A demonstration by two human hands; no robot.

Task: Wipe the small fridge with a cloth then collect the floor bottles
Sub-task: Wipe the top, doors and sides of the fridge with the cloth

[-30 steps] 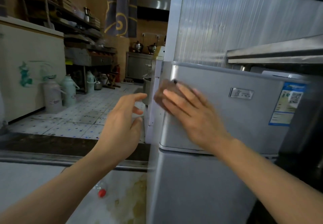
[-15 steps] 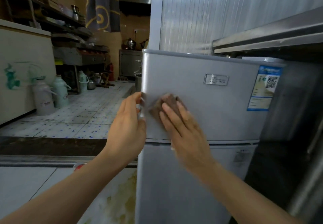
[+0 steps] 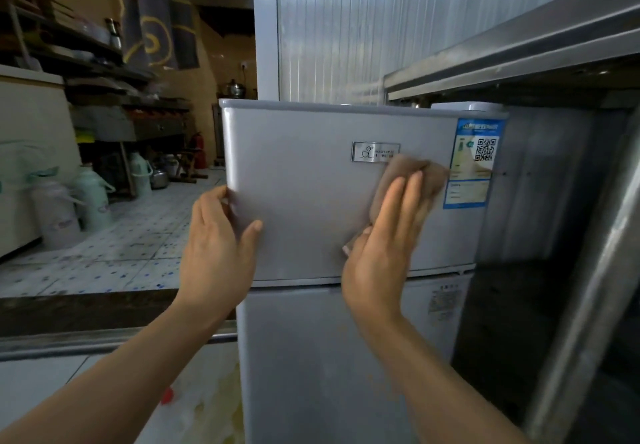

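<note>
The right hand point(image 3: 384, 235) presses a brown cloth point(image 3: 412, 180) flat against the fridge point(image 3: 304, 180) door with straight fingers, just below the small metal badge point(image 3: 375, 151) and touching the edge of the blue label point(image 3: 472, 163). The left hand point(image 3: 216, 246) grips the door's left edge, fingers curled behind it and thumb lying on the front. A red bottle cap point(image 3: 167, 395) shows blurred on the floor beside the fridge
</note>
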